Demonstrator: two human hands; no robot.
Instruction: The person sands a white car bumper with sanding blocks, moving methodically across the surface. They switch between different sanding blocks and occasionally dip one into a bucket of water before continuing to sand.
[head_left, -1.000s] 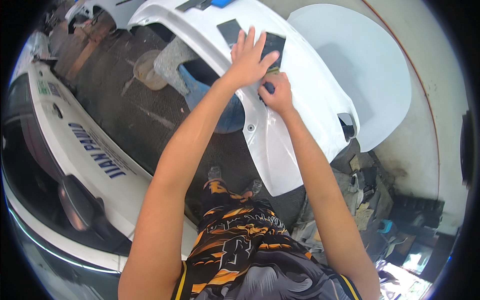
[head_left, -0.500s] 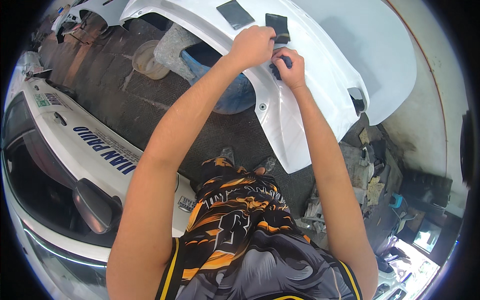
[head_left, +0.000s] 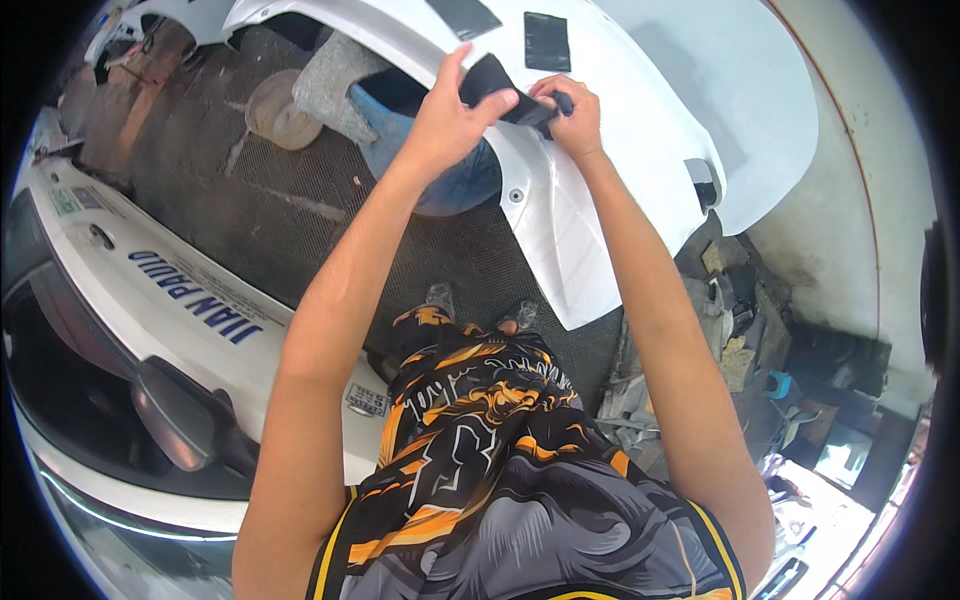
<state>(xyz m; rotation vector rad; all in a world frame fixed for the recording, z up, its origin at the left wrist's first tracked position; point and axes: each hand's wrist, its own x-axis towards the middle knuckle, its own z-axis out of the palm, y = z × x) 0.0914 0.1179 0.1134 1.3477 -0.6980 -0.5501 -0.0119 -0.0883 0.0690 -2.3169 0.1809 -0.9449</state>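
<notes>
My left hand (head_left: pixel 450 130) grips a black, bent sheet (head_left: pixel 485 80), like sandpaper, between thumb and fingers. My right hand (head_left: pixel 575 125) is closed on a small dark object (head_left: pixel 558 102) at the sheet's right end, partly hidden by my fingers. Both are over a white curved car bumper panel (head_left: pixel 640 130). Two black rectangular sheets lie higher on that panel, one at the upper left (head_left: pixel 460 15) and one beside it (head_left: pixel 546 42).
A white car (head_left: pixel 200 280) stands along my left. Beyond the panel are a round bucket (head_left: pixel 285 110), a blue container (head_left: pixel 430 185) and a grey block (head_left: pixel 330 85). A large pale oval board (head_left: pixel 760 130) leans at right, above piled scrap (head_left: pixel 740 350).
My left hand has left the sheets lying on the panel and moved left and down, now gripping a black sheet. My right hand rose with the dark object. The panel sits higher in view.
</notes>
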